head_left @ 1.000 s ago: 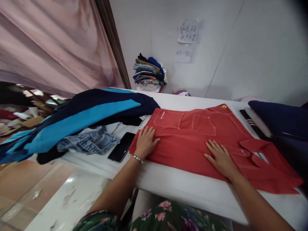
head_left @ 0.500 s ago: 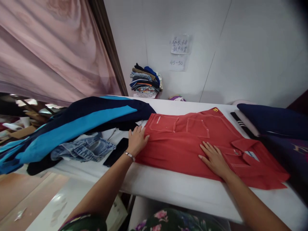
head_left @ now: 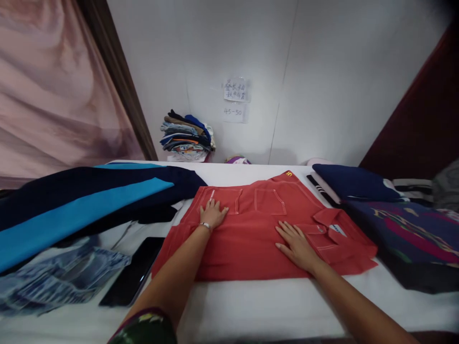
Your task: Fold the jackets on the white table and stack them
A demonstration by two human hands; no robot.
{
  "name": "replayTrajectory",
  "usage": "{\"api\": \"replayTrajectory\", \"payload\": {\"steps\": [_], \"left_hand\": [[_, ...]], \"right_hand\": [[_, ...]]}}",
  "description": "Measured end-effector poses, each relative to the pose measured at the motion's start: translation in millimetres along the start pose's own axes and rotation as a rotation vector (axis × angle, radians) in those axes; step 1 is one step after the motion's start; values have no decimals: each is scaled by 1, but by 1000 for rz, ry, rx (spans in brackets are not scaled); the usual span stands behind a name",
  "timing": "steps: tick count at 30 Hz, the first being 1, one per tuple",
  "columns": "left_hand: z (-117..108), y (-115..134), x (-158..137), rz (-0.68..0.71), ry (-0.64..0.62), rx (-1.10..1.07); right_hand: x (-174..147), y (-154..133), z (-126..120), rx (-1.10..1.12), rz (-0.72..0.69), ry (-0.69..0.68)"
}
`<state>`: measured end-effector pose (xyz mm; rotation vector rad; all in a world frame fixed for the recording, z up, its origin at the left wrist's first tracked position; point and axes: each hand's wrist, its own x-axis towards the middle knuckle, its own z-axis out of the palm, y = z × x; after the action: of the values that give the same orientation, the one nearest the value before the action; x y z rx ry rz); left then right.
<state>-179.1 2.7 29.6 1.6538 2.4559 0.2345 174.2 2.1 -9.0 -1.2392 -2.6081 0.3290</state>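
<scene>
A red long-sleeved shirt (head_left: 247, 239) with white stitching lies spread on the white table (head_left: 229, 310), its collar toward the right and one cuff with a yellow mark pointing to the back. My left hand (head_left: 214, 215) rests flat on the shirt's left part, beside a stitched pocket, fingers apart. On the middle right of the shirt, close to the chest pocket and collar, my right hand (head_left: 297, 244) lies flat with its fingers stretched out. Neither hand grips the cloth. A silver bracelet (head_left: 205, 225) circles my left wrist.
Left of the shirt lie a black phone (head_left: 134, 272), blue denim (head_left: 68, 277) and a navy and light-blue garment (head_left: 107, 205). Folded clothes (head_left: 412, 229) are piled on the right. Beyond the table's back edge stands a clothes stack (head_left: 186, 136), near paper signs (head_left: 234, 91) on the wall.
My left hand has moved from the shirt's left edge onto the cloth, and the shirt's left part now spreads out toward the phone. My right hand stays flat. The view has shifted.
</scene>
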Motion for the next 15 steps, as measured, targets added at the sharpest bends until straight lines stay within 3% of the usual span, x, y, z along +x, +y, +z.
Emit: {"api": "replayTrajectory", "payload": {"steps": [4,8,10,15], "left_hand": [[8,-6,2,7,52,7],[11,-5,3,12,60,14],[11,-4,3,14,62,9],[11,-3,-1,11,63,-8]], "right_hand": [[10,8,-6,211,35,3],[58,31,-29,392,87,132],[94,42,-46,332,138,178],[184,57,-80,2,176,118]]}}
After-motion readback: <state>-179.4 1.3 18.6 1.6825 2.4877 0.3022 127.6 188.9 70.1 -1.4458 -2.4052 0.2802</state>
